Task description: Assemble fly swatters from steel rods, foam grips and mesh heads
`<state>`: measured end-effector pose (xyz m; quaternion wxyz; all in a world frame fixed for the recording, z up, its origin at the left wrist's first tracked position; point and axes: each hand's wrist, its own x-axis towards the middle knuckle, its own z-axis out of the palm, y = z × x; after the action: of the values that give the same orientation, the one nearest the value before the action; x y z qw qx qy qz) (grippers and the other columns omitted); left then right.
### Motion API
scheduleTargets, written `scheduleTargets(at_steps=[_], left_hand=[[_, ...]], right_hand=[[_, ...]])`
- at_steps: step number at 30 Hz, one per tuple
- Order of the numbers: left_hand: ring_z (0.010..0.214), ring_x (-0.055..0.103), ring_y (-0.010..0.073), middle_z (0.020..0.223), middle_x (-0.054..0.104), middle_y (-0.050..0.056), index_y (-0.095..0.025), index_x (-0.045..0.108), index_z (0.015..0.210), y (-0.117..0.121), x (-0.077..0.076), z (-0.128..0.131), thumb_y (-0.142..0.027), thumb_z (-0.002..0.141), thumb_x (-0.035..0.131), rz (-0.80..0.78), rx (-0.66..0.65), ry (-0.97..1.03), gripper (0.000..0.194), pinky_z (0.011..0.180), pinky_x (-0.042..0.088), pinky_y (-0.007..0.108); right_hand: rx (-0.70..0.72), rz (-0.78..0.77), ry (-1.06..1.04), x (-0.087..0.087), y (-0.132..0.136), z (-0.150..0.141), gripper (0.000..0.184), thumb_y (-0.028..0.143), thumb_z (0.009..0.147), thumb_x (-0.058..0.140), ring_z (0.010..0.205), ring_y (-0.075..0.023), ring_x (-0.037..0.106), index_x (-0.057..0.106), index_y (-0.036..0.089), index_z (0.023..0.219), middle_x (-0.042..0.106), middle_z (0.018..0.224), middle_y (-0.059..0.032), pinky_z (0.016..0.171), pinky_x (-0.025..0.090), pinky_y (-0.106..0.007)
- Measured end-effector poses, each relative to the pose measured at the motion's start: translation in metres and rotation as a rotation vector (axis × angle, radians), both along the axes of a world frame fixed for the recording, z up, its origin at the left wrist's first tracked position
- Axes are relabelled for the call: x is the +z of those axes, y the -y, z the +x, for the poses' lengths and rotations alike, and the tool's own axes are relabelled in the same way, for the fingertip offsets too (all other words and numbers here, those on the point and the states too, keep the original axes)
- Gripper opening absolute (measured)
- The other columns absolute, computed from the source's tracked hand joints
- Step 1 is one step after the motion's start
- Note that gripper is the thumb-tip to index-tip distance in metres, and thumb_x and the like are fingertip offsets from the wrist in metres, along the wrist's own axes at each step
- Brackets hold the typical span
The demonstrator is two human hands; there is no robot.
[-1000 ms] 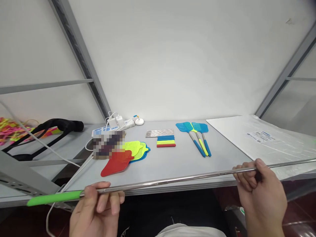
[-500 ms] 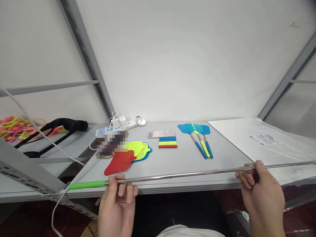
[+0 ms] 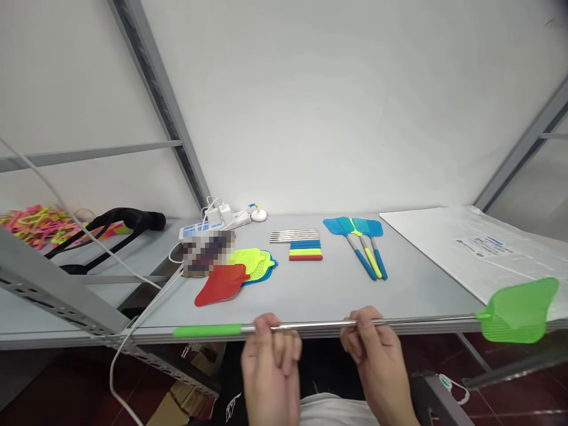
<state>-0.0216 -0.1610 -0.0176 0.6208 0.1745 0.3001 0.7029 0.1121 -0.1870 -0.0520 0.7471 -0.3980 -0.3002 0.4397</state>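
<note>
Both hands hold a long telescopic fly swatter point(image 3: 317, 326) level along the shelf's front edge. Its green grip points left and its green mesh head shows at the right end. My left hand point(image 3: 271, 361) is closed on the metal rod just beside the grip. Farther right, my right hand point(image 3: 377, 355) pinches the same rod between thumb and fingers. Beyond them lie loose swatter heads: a red one point(image 3: 222, 283), with yellow point(image 3: 252, 260) and blue ones by it. Metal rods point(image 3: 294, 236) and coloured grips point(image 3: 306, 252) sit in rows. Three assembled swatters point(image 3: 366, 251) fan out to their right.
A white wrapped panel point(image 3: 444, 248) lies on the shelf's right. At the back left are a power strip point(image 3: 189, 231) with chargers and a white round device point(image 3: 259, 215). A white cable point(image 3: 116, 378) hangs past the shelf edge near a metal post point(image 3: 155, 89).
Both hands have come closer together, the right moving left along with the rod. The swatter looks shorter, and its green head is now in full view.
</note>
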Motion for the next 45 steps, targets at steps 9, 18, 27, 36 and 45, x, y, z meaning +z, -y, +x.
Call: scheduleTargets(at_steps=[9,18,27,36,45], left_hand=[[0.044,0.027,0.0057,0.047,0.028,-0.009,-0.018,0.064,0.083,0.011,-0.007,0.019,-0.048,0.087,0.065,0.098,-0.15,-0.033,0.031,0.049,0.034,0.022],[0.046,0.026,0.0047,0.052,0.024,-0.008,-0.016,0.063,0.084,-0.01,0.0,-0.025,-0.038,0.089,0.063,-0.005,-0.115,0.11,0.022,0.049,0.036,0.02],[0.041,0.024,0.0063,0.043,0.023,-0.009,-0.018,0.059,0.078,-0.017,0.011,-0.047,-0.035,0.086,0.062,-0.016,-0.052,0.098,0.019,0.048,0.038,0.021],[0.04,0.023,0.0081,0.04,0.025,-0.007,-0.019,0.04,0.061,-0.02,0.014,-0.044,-0.033,0.087,0.057,-0.004,0.054,0.032,0.034,0.048,0.037,0.022],[0.038,0.025,0.0079,0.04,0.025,-0.007,-0.019,0.042,0.057,-0.005,0.02,-0.008,-0.041,0.092,0.053,0.023,-0.001,0.028,0.042,0.044,0.033,0.025]], right_hand=[[0.078,0.015,0.15,0.006,-0.003,0.0,0.035,0.045,0.097,0.049,0.049,-0.0091,0.032,0.05,0.021,0.071,0.034,0.052,0.0071,0.05,0.026,-0.026],[-0.088,0.043,-0.028,0.027,0.001,0.057,0.042,0.054,0.093,0.047,0.055,-0.0122,0.04,0.069,0.019,0.088,0.042,0.057,0.0023,0.053,0.032,-0.027],[-0.162,0.14,-0.065,0.04,0.003,0.054,0.051,0.058,0.094,0.037,0.076,-0.0185,0.052,0.07,0.025,0.114,0.06,0.09,-0.0072,0.068,0.046,-0.033],[-0.57,0.198,-0.012,0.042,-0.007,0.047,0.039,0.034,0.093,0.039,0.074,-0.0158,0.051,0.073,0.024,0.11,0.062,0.101,-0.006,0.079,0.042,-0.034],[-0.146,0.204,0.251,0.025,-0.012,-0.029,0.048,0.044,0.1,0.025,0.087,-0.0191,0.05,0.066,0.037,0.122,0.058,0.123,-0.0027,0.097,0.033,-0.043]])
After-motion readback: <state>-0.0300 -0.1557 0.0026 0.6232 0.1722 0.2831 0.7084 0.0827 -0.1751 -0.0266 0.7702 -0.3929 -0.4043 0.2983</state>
